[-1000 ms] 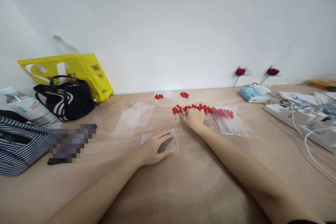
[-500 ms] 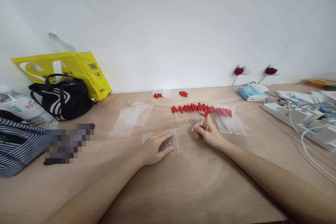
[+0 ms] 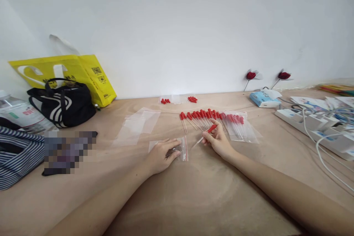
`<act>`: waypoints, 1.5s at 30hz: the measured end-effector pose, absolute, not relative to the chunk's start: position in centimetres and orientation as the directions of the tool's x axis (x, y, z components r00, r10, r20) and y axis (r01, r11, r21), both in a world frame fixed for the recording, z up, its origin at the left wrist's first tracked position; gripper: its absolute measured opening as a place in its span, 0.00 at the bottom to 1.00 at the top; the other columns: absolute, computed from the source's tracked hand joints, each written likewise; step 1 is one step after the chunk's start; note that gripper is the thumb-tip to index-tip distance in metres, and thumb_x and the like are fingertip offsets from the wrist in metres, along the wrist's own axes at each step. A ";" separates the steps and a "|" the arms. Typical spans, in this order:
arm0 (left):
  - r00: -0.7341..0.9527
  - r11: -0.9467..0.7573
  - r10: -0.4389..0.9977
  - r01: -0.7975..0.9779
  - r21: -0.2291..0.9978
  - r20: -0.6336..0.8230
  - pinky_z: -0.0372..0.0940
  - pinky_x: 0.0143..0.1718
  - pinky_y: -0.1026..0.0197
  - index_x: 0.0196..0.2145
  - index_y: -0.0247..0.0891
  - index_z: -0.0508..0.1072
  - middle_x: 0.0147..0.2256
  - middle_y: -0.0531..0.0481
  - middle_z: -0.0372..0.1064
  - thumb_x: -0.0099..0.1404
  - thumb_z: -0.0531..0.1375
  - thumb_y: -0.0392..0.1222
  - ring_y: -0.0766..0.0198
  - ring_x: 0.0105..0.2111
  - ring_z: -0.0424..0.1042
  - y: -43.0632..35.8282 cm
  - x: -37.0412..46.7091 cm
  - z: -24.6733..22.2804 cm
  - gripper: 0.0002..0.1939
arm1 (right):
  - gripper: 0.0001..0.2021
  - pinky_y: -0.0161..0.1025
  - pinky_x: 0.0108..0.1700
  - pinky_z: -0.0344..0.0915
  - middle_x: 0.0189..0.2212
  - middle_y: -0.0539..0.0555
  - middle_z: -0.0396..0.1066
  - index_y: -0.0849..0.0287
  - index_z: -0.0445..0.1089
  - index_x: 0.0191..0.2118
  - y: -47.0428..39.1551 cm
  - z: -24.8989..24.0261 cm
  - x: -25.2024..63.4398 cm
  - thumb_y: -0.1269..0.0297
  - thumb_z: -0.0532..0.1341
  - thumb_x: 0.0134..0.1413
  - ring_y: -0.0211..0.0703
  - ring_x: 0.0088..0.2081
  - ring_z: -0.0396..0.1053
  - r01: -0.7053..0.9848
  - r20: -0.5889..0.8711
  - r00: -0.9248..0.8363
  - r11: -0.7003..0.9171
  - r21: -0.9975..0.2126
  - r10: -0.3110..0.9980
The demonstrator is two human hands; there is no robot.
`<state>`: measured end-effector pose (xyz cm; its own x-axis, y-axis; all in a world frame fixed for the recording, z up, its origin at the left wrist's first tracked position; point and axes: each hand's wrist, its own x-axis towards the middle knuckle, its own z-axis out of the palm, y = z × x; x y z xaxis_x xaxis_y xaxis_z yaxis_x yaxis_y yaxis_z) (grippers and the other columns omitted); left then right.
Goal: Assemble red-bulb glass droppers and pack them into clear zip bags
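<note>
In my right hand [image 3: 219, 142] is a dropper [image 3: 211, 129] with a red rubber bulb and a thin clear tube. The fingers pinch it by the bulb, and its tip slants down to the left. My left hand [image 3: 163, 155] holds a clear zip-lock bag [image 3: 184, 149] on the table, thumb and fingers on either side near its red-lined mouth. The dropper's tip is just right of that mouth, apart from it. Behind my right hand lies a row of red-bulbed droppers [image 3: 197, 115]. A filled bag of droppers [image 3: 238, 127] lies at the row's right end.
Flat clear bags [image 3: 136, 125] lie to the left. Small bags with red bulbs [image 3: 193, 99] sit by the wall. A tissue pack [image 3: 264, 99] and a cable-laden power strip [image 3: 312, 121] are right. A black bag [image 3: 62, 103] and yellow bag [image 3: 103, 81] stand left.
My right hand has turned and drawn a dropper off the row, its tip now pointing left toward the bag. My left hand stays on the bag. The view has shifted slightly.
</note>
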<state>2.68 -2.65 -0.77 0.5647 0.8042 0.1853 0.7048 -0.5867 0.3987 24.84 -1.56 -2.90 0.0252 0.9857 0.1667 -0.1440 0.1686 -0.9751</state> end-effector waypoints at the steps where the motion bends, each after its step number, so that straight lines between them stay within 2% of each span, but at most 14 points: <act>1: 0.560 -0.584 0.807 0.709 0.396 0.188 0.55 0.54 0.52 0.47 0.40 0.67 0.48 0.50 0.66 0.61 0.51 0.44 0.59 0.50 0.62 -2.7 2.7 -0.8 0.17 | 0.32 0.35 0.23 0.63 0.24 0.43 0.60 0.54 0.44 0.49 -1.6 -2.9 24.8 0.55 0.62 0.40 0.34 0.21 0.65 -0.154 0.165 0.019 0.165 -0.974 0.986; 8: 0.556 -0.588 0.805 0.707 0.392 0.205 0.55 0.53 0.53 0.47 0.40 0.67 0.48 0.50 0.66 0.61 0.51 0.45 0.59 0.50 0.63 -2.6 2.7 -1.1 0.17 | 0.24 0.38 0.26 0.66 0.26 0.45 0.62 0.54 0.47 0.41 -1.5 -3.6 24.2 0.50 0.59 0.43 0.35 0.23 0.67 -0.193 0.159 -0.017 0.152 -0.969 0.987; 15: 0.561 -0.590 0.804 0.714 0.376 0.196 0.55 0.53 0.53 0.48 0.39 0.66 0.48 0.49 0.65 0.61 0.51 0.45 0.59 0.50 0.62 -2.5 2.6 -1.2 0.18 | 0.23 0.38 0.26 0.67 0.26 0.45 0.62 0.55 0.48 0.40 -1.5 -3.5 24.1 0.51 0.59 0.43 0.35 0.23 0.67 -0.189 0.184 0.022 0.185 -0.964 0.983; 21: 0.551 -0.587 0.807 0.710 0.389 0.212 0.55 0.54 0.52 0.48 0.42 0.66 0.48 0.51 0.66 0.61 0.52 0.45 0.59 0.50 0.62 -2.6 2.5 -1.2 0.18 | 0.24 0.41 0.28 0.68 0.27 0.46 0.62 0.54 0.47 0.40 -1.6 -3.6 23.9 0.49 0.59 0.42 0.37 0.24 0.68 -0.214 0.153 -0.023 0.145 -0.966 0.988; 27: 0.555 -0.587 0.806 0.704 0.400 0.208 0.55 0.54 0.52 0.48 0.41 0.66 0.48 0.51 0.66 0.61 0.51 0.46 0.58 0.50 0.63 -2.6 2.6 -1.2 0.18 | 0.23 0.39 0.28 0.67 0.27 0.46 0.63 0.55 0.48 0.40 -1.6 -3.6 24.0 0.50 0.59 0.43 0.36 0.24 0.68 -0.192 0.178 0.005 0.176 -0.965 0.984; 31: 0.559 -0.588 0.804 0.694 0.414 0.204 0.55 0.53 0.52 0.48 0.40 0.65 0.48 0.49 0.66 0.61 0.51 0.46 0.58 0.50 0.63 -2.6 2.6 -1.3 0.18 | 0.22 0.40 0.30 0.67 0.27 0.47 0.65 0.54 0.50 0.40 -1.9 -3.6 23.6 0.52 0.60 0.43 0.37 0.26 0.69 -0.270 0.136 -0.083 0.109 -0.957 0.987; 35: 0.545 -0.577 0.810 0.674 0.460 0.217 0.60 0.48 0.54 0.53 0.39 0.58 0.49 0.46 0.64 0.60 0.52 0.47 0.58 0.48 0.64 -2.7 2.6 -1.5 0.24 | 0.19 0.42 0.36 0.66 0.27 0.48 0.67 0.55 0.55 0.38 -2.2 -3.4 23.2 0.52 0.60 0.42 0.38 0.29 0.70 -0.378 0.064 -0.205 -0.019 -0.925 0.977; 37: 0.555 -0.583 0.803 0.658 0.476 0.217 0.61 0.47 0.55 0.54 0.39 0.56 0.49 0.45 0.63 0.60 0.53 0.47 0.59 0.47 0.64 -2.8 2.7 -1.5 0.26 | 0.17 0.40 0.35 0.65 0.27 0.48 0.68 0.56 0.59 0.35 -2.4 -3.3 23.2 0.54 0.61 0.42 0.36 0.29 0.69 -0.341 0.051 -0.277 -0.048 -0.939 0.959; 39: 0.571 -0.594 0.792 0.642 0.484 0.215 0.61 0.47 0.56 0.54 0.39 0.56 0.49 0.45 0.64 0.59 0.53 0.47 0.59 0.47 0.65 -2.9 2.9 -1.5 0.25 | 0.14 0.36 0.30 0.64 0.24 0.47 0.67 0.58 0.63 0.33 -2.5 -3.1 23.4 0.56 0.62 0.41 0.33 0.24 0.66 -0.203 0.040 -0.368 -0.039 -0.978 0.929; 42: 0.600 -0.615 0.772 0.621 0.486 0.210 0.61 0.45 0.57 0.54 0.41 0.55 0.47 0.47 0.65 0.60 0.53 0.46 0.60 0.45 0.66 -3.1 3.4 -1.4 0.24 | 0.12 0.32 0.23 0.59 0.20 0.45 0.64 0.58 0.65 0.34 -2.9 -3.0 23.5 0.59 0.62 0.42 0.30 0.18 0.59 0.015 0.047 -0.455 0.060 -0.998 0.889; 45: 0.614 -0.641 0.753 0.604 0.474 0.236 0.61 0.46 0.57 0.53 0.41 0.56 0.48 0.47 0.64 0.60 0.53 0.46 0.60 0.46 0.65 -3.2 3.8 -1.2 0.23 | 0.12 0.31 0.23 0.59 0.23 0.46 0.67 0.57 0.62 0.37 -3.0 -3.0 23.4 0.61 0.61 0.44 0.31 0.20 0.61 0.078 0.135 -0.420 0.184 -0.980 0.897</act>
